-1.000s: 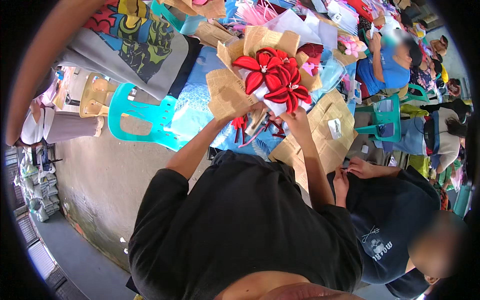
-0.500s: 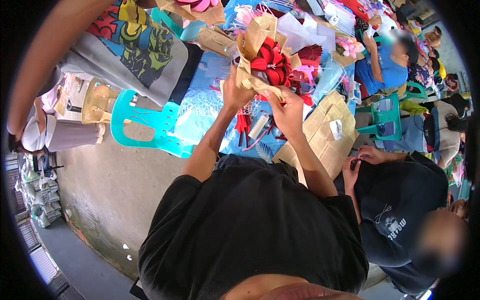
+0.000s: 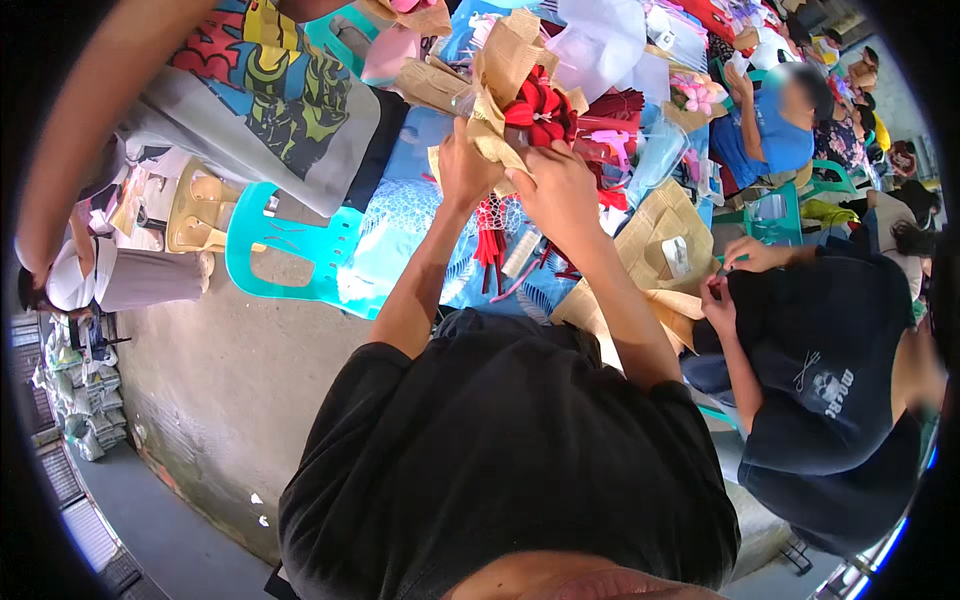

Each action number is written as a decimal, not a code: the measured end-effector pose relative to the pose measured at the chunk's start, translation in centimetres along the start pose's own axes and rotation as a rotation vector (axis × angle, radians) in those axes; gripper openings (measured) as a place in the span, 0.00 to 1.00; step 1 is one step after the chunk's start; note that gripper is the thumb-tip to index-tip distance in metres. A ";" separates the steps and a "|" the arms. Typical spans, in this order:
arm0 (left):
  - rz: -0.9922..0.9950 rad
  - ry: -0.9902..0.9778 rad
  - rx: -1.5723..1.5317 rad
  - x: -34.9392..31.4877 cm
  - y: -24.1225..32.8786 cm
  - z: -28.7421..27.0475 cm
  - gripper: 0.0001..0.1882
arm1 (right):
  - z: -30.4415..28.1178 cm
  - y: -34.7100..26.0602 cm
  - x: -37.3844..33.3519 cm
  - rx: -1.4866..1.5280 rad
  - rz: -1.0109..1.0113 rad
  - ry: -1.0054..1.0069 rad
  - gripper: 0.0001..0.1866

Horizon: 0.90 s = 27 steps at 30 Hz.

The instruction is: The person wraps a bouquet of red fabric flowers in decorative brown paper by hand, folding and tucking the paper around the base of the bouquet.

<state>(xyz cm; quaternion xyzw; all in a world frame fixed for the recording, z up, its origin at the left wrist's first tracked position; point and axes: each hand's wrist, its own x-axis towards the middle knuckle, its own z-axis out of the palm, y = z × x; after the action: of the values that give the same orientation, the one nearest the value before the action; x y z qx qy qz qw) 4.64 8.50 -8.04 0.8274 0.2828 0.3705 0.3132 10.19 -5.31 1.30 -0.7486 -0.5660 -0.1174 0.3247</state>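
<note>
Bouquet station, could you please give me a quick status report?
Left hand and right hand both gripping the red flower bouquet by its brown paper wrap. Held above the cluttered blue table. Nothing blocking.

The surface (image 3: 400,225), covered in blue patterned cloth, carried brown paper (image 3: 655,235), red ribbons (image 3: 488,235) and a clear bag (image 3: 655,155).

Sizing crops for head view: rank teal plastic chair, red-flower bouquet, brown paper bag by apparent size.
1. teal plastic chair
2. brown paper bag
3. red-flower bouquet
The bag and bouquet look close; they lie at different distances from the camera, so that order is unsure.
</note>
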 end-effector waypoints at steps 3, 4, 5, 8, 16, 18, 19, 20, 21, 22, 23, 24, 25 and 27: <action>0.254 0.109 -0.005 0.8 -1.1 0.9 0.28 | 1.4 -0.4 0.1 0.004 -0.047 -0.087 0.04; 0.396 0.166 0.025 0.8 -1.6 1.1 0.27 | 1.8 -0.5 0.0 0.021 -0.078 -0.092 0.03; 0.162 0.105 -0.187 0.4 -1.8 1.6 0.23 | 1.9 0.2 -0.3 0.109 -0.094 -0.077 0.03; -0.022 0.064 0.019 0.8 -0.9 0.7 0.18 | 0.2 0.6 -0.3 0.271 0.228 -0.067 0.07; 0.205 0.120 0.109 1.5 -0.2 1.5 0.21 | 3.5 0.9 -2.9 0.350 0.053 0.042 0.09; 0.115 0.000 0.166 1.1 0.9 0.0 0.25 | 0.6 1.3 -1.8 0.378 0.288 0.041 0.10; 0.083 0.037 0.129 1.0 1.3 0.1 0.26 | 0.0 1.0 -1.4 0.371 0.451 -0.004 0.09; 0.052 0.074 0.092 0.8 1.4 0.0 0.27 | -0.5 0.5 -0.9 0.361 0.613 -0.049 0.09; 0.115 0.024 -0.075 0.4 2.3 -0.1 0.29 | 2.0 0.9 -2.8 0.351 0.319 0.229 0.07; 0.406 0.039 0.362 0.9 1.3 0.6 0.29 | 2.8 0.3 -2.9 0.314 0.145 0.222 0.08; 0.424 0.151 0.297 1.0 0.3 1.1 0.27 | 3.4 -0.1 -2.9 0.275 -0.029 0.215 0.08; 0.447 0.250 0.225 1.2 0.1 1.4 0.26 | 3.8 -0.2 -2.9 0.232 -0.188 0.211 0.09; 0.327 0.207 0.200 1.1 0.6 1.0 0.26 | 2.4 -0.1 -2.5 0.187 0.034 0.138 0.08; 0.094 0.122 0.145 1.0 1.8 0.3 0.27 | -0.1 0.9 -1.1 0.216 0.334 0.196 0.08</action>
<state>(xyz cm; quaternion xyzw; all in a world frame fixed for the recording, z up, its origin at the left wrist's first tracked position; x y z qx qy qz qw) 5.85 7.93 -6.47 0.8363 0.2884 0.4129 0.2169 10.62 -6.37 0.45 -0.7779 -0.4091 -0.0728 0.4714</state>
